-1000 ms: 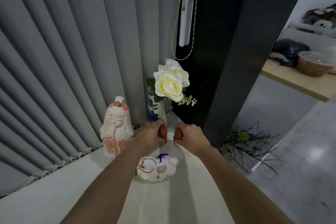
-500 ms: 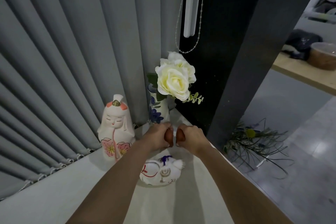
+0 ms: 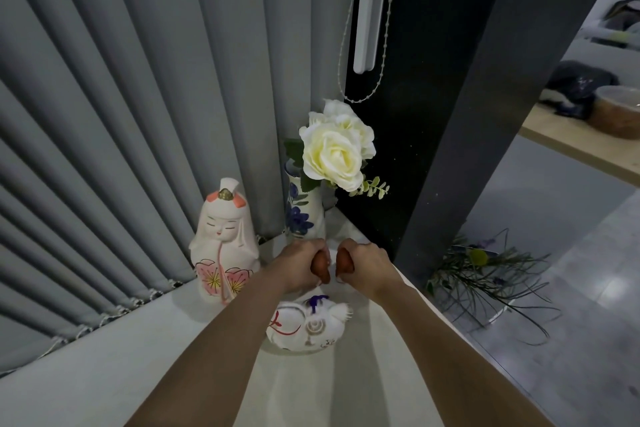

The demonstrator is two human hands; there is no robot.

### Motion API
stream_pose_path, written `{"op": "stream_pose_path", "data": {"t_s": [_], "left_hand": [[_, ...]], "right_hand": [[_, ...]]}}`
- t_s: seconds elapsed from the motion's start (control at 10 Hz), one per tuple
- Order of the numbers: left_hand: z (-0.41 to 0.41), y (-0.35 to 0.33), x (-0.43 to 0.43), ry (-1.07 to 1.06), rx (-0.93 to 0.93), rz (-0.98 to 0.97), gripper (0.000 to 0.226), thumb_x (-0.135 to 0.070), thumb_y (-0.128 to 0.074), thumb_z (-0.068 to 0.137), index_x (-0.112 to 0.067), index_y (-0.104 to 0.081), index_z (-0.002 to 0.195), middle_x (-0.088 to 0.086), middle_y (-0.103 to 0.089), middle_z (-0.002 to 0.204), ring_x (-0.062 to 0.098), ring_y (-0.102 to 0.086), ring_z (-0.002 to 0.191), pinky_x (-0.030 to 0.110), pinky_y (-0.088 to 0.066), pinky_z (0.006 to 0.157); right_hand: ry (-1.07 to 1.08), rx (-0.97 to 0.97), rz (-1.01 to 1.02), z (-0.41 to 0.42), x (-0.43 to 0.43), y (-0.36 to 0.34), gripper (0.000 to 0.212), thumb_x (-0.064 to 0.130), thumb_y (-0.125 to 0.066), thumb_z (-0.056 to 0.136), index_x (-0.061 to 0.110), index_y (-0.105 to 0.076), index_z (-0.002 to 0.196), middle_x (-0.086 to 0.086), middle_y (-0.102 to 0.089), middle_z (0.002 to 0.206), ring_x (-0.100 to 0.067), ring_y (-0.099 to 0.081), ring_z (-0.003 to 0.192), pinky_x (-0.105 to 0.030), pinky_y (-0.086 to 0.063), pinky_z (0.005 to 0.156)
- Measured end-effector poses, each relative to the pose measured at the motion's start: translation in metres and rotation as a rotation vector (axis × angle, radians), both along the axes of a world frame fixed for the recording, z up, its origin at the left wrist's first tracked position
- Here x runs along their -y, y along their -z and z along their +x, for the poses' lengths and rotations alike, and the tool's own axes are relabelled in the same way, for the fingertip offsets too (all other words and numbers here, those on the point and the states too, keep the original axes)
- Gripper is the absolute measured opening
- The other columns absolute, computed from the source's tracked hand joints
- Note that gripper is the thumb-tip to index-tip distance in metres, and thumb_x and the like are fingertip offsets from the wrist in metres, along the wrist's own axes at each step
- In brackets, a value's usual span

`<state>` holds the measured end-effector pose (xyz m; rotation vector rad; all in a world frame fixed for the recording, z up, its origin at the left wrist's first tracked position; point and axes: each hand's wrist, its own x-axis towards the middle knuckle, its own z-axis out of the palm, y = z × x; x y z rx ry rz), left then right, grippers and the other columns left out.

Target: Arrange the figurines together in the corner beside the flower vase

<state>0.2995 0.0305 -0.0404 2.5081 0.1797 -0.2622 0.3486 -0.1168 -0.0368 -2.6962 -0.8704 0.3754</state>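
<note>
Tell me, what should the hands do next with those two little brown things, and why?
Probably set them down side by side just in front of the vase. Each hand, left hand and right hand, is closed on a small brown figurine, held close together by the corner. The doll and white cat already stand nearby.

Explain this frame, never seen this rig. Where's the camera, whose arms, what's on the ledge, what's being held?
No machine here: a person wears one wide-angle camera on the head, looking forward and down, so the two bare arms are theirs. The left hand and right hand are each closed on a small reddish-brown figurine, mostly hidden in the fists, close together in front of the blue-and-white flower vase with white roses. On the pale ledge stand a white doll figurine, left of the vase, and a white cat figurine lying below the hands. Grey vertical blinds hang behind.
</note>
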Motion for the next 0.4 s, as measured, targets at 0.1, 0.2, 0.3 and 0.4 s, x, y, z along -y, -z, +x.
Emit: {"op": "stream_pose_path", "data": {"t_s": [0.1, 0.2, 0.3, 0.4], "left_hand": [[-0.0010, -0.0012, 0.0010, 0.002, -0.010, 0.010, 0.042, -0.005, -0.072, 0.070, -0.016, -0.059, 0.108, 0.010, -0.064, 0.116, 0.026, -0.060, 0.105, 0.037, -0.054, 0.089], [-0.0007, 0.0005, 0.0006, 0.011, -0.003, 0.026, 0.049, -0.005, -0.072, 0.071, -0.018, -0.057, 0.116, 0.011, -0.062, 0.119, 0.027, -0.059, 0.108, 0.035, -0.052, 0.090], [-0.0043, -0.0038, 0.0009, 0.020, 0.000, 0.039, 0.055, -0.003, -0.071, 0.071, -0.018, -0.054, 0.121, 0.012, -0.062, 0.120, 0.027, -0.059, 0.109, 0.037, -0.052, 0.092], [-0.0045, -0.0051, 0.0007, 0.013, 0.016, 0.038, 0.058, -0.002, -0.071, 0.071, -0.017, -0.052, 0.124, 0.012, -0.063, 0.120, 0.026, -0.060, 0.108, 0.038, -0.052, 0.094]], "right_hand": [[0.001, 0.007, -0.010, -0.0008, 0.0002, -0.0001, 0.046, 0.023, -0.066, 0.083, 0.014, -0.048, 0.125, -0.013, -0.064, 0.118, -0.032, -0.057, 0.112, -0.034, -0.044, 0.092], [-0.006, 0.010, 0.008, 0.0005, -0.0002, 0.0018, 0.057, 0.023, -0.065, 0.084, 0.018, -0.041, 0.136, -0.012, -0.062, 0.124, -0.031, -0.055, 0.118, -0.034, -0.042, 0.096], [-0.007, 0.008, 0.016, -0.0025, -0.0003, -0.0029, 0.061, 0.021, -0.064, 0.084, 0.019, -0.038, 0.139, -0.011, -0.061, 0.126, -0.030, -0.055, 0.118, -0.034, -0.042, 0.096], [-0.021, 0.026, 0.036, -0.0026, 0.0006, -0.0055, 0.062, 0.020, -0.063, 0.085, 0.018, -0.036, 0.141, -0.011, -0.059, 0.129, -0.030, -0.054, 0.119, -0.034, -0.042, 0.096]]}}
